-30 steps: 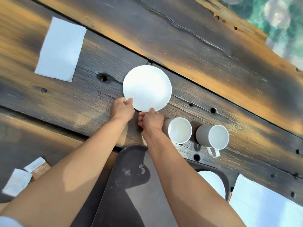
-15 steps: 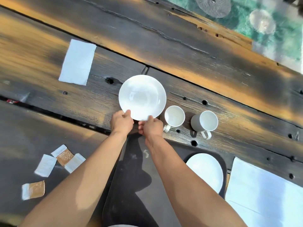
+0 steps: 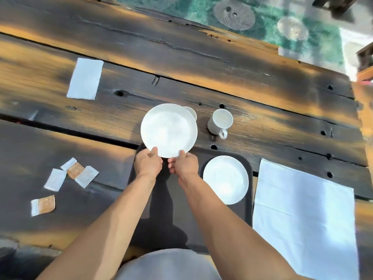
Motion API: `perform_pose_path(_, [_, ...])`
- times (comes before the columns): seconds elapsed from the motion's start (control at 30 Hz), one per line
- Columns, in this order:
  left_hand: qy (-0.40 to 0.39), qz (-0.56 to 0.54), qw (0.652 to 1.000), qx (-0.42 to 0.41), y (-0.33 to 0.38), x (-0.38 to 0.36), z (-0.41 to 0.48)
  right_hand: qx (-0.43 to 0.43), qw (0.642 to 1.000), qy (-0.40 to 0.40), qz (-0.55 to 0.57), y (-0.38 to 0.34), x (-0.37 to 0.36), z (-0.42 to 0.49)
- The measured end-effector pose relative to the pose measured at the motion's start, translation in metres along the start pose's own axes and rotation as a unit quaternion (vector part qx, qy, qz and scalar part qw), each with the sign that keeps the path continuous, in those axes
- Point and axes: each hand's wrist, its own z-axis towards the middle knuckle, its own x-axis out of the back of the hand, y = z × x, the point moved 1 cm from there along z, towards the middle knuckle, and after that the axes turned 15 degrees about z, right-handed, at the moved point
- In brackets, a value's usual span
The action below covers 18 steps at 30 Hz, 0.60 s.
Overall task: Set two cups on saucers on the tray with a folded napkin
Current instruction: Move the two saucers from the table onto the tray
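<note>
Wood table [image 3: 262,81], dark tray [image 3: 222,211] at near edge, one saucer [image 3: 225,179] on it. Second saucer [image 3: 168,130] pinched by left hand [image 3: 148,164] and right hand [image 3: 183,165] above tray's far edge. Cup [image 3: 220,121] stands beyond on table.

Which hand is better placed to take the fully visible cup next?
Right. The right hand holds the saucer on the side nearer the cup; the left hand is farther.
</note>
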Motion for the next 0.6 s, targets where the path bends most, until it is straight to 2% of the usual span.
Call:
perform_pose_path(0.3, [0.006,0.013,1.0,0.023,-0.038,-0.029,-0.067,-0.002,1.0,-0.009,-0.016,0.025,0.073,-0.024])
perform_pose_path(0.6, [0.035,0.016,0.998,0.045,-0.078,-0.032,-0.096,-0.031,0.998,-0.047,-0.029,0.055,0.102,-0.038])
